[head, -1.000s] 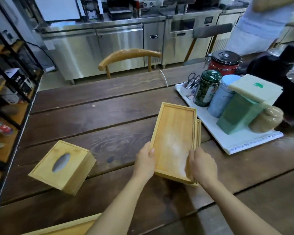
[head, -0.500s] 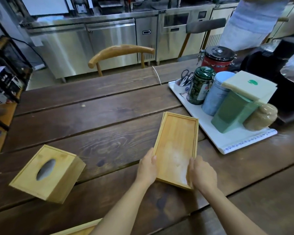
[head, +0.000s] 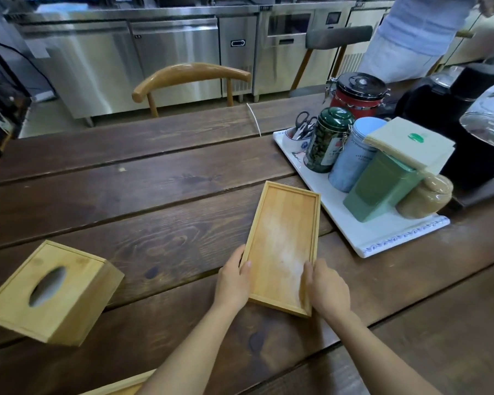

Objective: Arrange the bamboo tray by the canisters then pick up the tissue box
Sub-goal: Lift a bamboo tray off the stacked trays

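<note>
Both hands, left [head: 232, 283] and right [head: 329, 292], clasp the shallow rectangular bamboo tray [head: 283, 246] flat on the dark plank worktop [head: 154, 201] just beside the white tray of canisters [head: 362, 238], while the square bamboo tissue box [head: 52, 292] awaits pickup.

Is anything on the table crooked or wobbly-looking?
Yes. The stack of napkins sits tilted on top of the green tin and blue canister, hanging over their edges. The tissue box lies slanted to the table planks.

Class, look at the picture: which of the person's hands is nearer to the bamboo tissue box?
Left. The left hand grips the tray's left edge, on the tissue box side; the right hand holds the opposite edge.
</note>
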Demonstrator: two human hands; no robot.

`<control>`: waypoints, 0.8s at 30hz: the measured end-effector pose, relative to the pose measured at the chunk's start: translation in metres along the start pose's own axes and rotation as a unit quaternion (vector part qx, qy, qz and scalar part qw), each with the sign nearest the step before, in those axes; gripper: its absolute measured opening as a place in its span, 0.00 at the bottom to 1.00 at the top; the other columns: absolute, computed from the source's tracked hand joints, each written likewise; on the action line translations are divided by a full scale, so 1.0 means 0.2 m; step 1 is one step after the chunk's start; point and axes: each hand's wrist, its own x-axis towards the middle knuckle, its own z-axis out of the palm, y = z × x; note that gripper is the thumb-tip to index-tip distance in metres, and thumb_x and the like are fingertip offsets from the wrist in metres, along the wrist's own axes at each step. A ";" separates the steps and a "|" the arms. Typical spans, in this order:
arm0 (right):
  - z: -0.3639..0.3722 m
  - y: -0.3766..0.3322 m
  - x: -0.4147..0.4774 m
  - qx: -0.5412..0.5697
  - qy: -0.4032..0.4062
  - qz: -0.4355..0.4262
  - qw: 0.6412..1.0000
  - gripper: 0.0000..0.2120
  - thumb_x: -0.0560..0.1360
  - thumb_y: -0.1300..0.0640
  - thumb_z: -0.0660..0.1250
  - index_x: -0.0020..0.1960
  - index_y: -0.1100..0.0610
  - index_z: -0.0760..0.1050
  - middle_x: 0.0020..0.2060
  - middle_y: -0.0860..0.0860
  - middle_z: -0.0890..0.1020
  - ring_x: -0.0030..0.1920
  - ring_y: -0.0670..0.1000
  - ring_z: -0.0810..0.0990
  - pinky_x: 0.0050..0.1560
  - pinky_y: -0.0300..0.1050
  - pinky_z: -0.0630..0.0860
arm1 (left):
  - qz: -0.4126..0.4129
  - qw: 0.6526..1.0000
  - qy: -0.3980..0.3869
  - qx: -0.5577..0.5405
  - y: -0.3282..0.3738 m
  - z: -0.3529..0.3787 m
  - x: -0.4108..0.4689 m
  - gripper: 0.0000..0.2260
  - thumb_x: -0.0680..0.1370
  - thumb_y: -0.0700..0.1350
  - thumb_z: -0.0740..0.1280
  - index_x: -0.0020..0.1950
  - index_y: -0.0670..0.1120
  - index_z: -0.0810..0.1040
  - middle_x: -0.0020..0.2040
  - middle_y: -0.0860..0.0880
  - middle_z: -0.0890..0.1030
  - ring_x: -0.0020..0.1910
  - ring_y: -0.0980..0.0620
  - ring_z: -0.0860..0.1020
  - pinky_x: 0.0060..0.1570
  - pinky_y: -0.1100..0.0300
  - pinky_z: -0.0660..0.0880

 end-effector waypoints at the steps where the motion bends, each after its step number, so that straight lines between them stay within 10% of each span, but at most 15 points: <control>1: 0.00 0.00 0.00 -0.002 0.001 -0.001 1.000 0.16 0.79 0.51 0.49 0.47 0.61 0.68 0.46 0.63 0.82 0.45 0.64 0.79 0.42 0.52 0.70 | -0.003 1.000 0.000 -0.003 0.00 0.00 0.00 0.17 0.80 0.43 0.58 0.69 0.50 0.70 0.65 0.50 0.77 0.64 0.49 0.74 0.64 0.48 0.71; 17: -0.02 0.00 0.03 -0.094 0.017 -0.006 0.995 0.16 0.78 0.50 0.51 0.48 0.61 0.69 0.46 0.62 0.82 0.45 0.63 0.80 0.42 0.52 0.71 | -0.041 0.999 0.012 -0.028 0.01 0.00 -0.06 0.17 0.80 0.43 0.60 0.69 0.50 0.70 0.66 0.50 0.76 0.66 0.49 0.72 0.66 0.49 0.70; 24: -0.09 -0.21 0.03 -0.150 0.094 -0.169 0.970 0.16 0.75 0.51 0.59 0.55 0.62 0.72 0.51 0.60 0.79 0.51 0.61 0.76 0.51 0.55 0.70 | -0.031 0.997 0.059 0.032 -0.05 -0.36 -0.17 0.19 0.79 0.48 0.62 0.70 0.48 0.69 0.69 0.48 0.73 0.68 0.49 0.70 0.64 0.56 0.66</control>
